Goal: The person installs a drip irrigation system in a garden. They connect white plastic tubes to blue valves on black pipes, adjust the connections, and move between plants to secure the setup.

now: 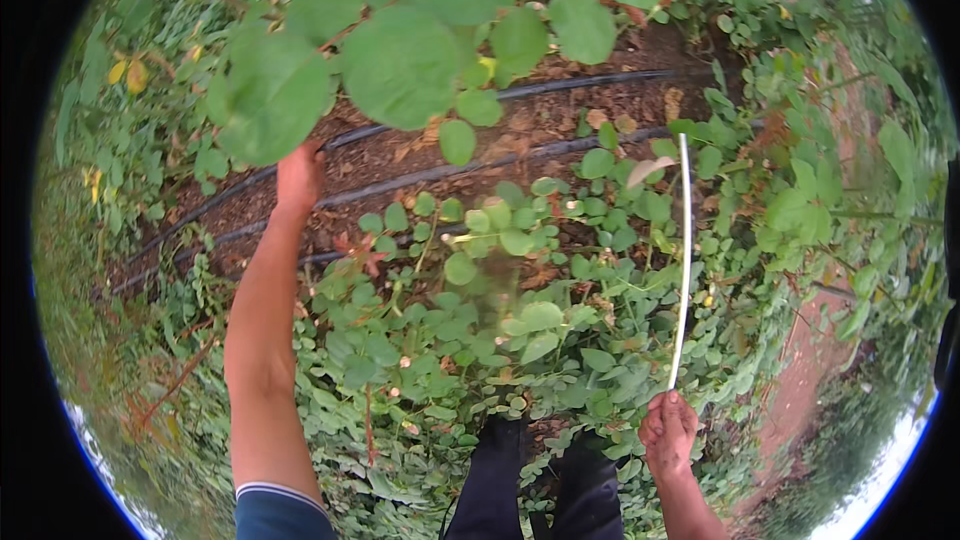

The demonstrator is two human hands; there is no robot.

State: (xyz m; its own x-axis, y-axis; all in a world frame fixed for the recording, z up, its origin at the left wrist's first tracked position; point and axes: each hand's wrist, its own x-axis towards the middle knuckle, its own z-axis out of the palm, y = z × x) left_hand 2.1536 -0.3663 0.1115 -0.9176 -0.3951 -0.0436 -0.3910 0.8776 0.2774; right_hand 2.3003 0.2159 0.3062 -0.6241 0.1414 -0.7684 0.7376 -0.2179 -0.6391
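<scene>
In my right hand [670, 425], low on the right, the fingers are wrapped round the near end of a long, thin white rod [686, 260]. The rod bends slightly and points away from me over the low green plants [540, 320]. My left arm reaches far forward on the left. Large round leaves [400, 60] hang in front of my left hand [298, 178] and hide its fingers, so whether it holds anything does not show. The hand is close to a black hose on the soil.
Two black hoses [430, 176] run across brown soil [400, 155] strewn with dry leaves. Dense foliage surrounds the strip, and a bare earth path [800, 370] lies at the right. My dark-trousered legs [585, 490] stand among the plants.
</scene>
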